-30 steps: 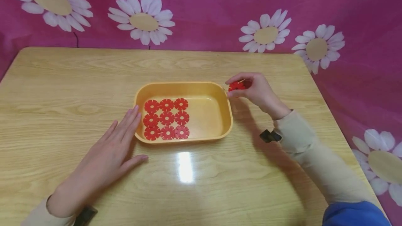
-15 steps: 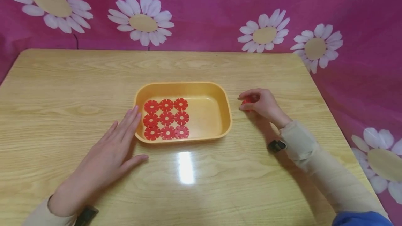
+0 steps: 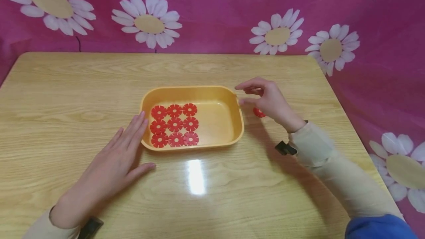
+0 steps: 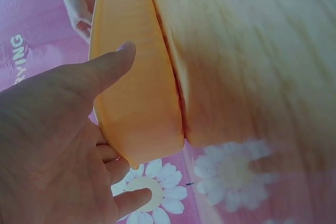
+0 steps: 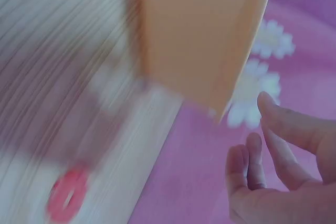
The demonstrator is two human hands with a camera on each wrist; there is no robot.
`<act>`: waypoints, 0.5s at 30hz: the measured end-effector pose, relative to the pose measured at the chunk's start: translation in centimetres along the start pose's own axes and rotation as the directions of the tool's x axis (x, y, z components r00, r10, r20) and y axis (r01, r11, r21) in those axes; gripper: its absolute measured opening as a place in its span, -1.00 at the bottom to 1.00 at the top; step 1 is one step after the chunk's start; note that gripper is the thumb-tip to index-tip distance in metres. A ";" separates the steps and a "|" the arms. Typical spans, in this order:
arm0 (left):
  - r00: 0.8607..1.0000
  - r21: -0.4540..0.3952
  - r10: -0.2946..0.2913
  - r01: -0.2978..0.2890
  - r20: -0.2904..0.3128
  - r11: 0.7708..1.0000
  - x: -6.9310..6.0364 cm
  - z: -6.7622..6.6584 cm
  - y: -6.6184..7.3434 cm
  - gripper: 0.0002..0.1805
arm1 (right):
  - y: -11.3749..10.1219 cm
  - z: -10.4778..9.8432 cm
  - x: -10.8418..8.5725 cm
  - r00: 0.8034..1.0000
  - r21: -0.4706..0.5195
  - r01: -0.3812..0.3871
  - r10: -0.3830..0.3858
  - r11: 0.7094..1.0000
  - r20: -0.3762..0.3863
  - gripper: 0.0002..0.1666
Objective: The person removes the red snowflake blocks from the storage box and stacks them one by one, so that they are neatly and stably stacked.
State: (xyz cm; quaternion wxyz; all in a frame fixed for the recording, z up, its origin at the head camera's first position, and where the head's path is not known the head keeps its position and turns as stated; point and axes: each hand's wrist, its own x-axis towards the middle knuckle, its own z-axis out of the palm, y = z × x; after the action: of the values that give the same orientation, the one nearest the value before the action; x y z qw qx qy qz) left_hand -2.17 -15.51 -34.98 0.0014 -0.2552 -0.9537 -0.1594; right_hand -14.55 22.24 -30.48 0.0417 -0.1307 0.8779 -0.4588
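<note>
A yellow plastic tray (image 3: 219,123) sits on the table, with several red notched flower-shaped discs (image 3: 175,124) laid in rows over its left part. My left hand (image 3: 111,163) touches the tray's left end with straight fingers, the thumb held apart. Just off the tray's upper right corner is my right hand (image 3: 272,100), its fingers loosely bent and nothing between them. One more red disc (image 3: 258,112) lies on the table, partly covered by the right hand in the head view. The right wrist view shows that red disc (image 5: 68,195) lying well away from the fingers.
The wood-grain table (image 3: 212,209) ends at the back against a pink cloth (image 3: 216,14) printed with white daisies. A bright light reflection (image 3: 196,176) shows on the tabletop in front of the tray.
My right hand moved right and down with a red disc, let it go on the table, then came back up and left to the tray's corner. The left hand stayed put.
</note>
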 end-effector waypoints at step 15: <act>0.999 -0.008 0.039 -0.039 -0.018 0.999 -0.1 0.0 -0.2 0.13 | -2.2 10.1 0.4 0.816 0.074 0.191 -0.200 0.979 0.542 -0.61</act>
State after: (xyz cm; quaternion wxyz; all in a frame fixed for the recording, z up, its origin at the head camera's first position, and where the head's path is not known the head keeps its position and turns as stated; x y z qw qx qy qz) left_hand -2.14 -15.75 -35.03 0.0122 -0.2723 -0.9478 -0.1657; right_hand -12.52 12.86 -34.47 0.2444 -0.3451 0.8075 -0.4112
